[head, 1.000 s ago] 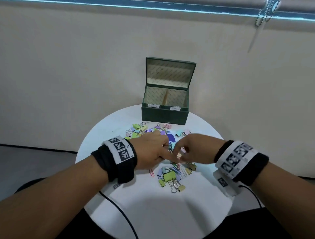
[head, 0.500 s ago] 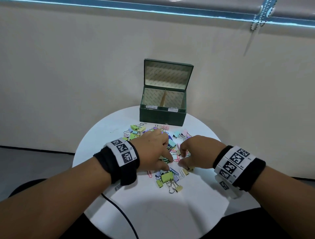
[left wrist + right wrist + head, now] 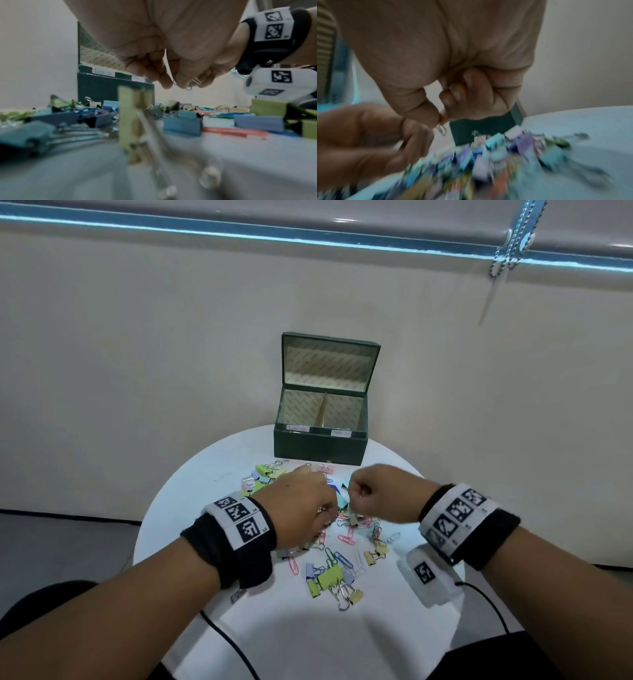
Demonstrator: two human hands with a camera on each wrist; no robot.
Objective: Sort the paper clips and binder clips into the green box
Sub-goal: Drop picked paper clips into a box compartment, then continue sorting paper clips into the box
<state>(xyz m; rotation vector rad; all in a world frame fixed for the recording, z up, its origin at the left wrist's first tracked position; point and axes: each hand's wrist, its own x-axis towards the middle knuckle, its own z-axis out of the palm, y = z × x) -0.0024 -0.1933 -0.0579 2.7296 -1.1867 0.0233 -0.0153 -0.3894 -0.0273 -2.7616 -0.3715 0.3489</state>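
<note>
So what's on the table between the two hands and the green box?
In the head view, scattered binder clips lie between the hands and the green box; a pink one sits nearest the box.

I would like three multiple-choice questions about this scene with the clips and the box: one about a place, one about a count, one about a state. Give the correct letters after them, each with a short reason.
1. Where does the green box stand relative to the pile of clips?
A. beyond the pile, near the wall
B. between the pile and the person
C. on the floor

2. How many compartments does the box show?
A. one
B. two
C. four

3. What is the state of the box lid?
A. shut
B. taken off, lying on the table
C. open, standing up

Answers:
1 A: the head view shows it at the far edge of the white table, behind the clips.
2 B: one divider splits the inside.
3 C: the lid rises behind the box and its lining shows.
</note>
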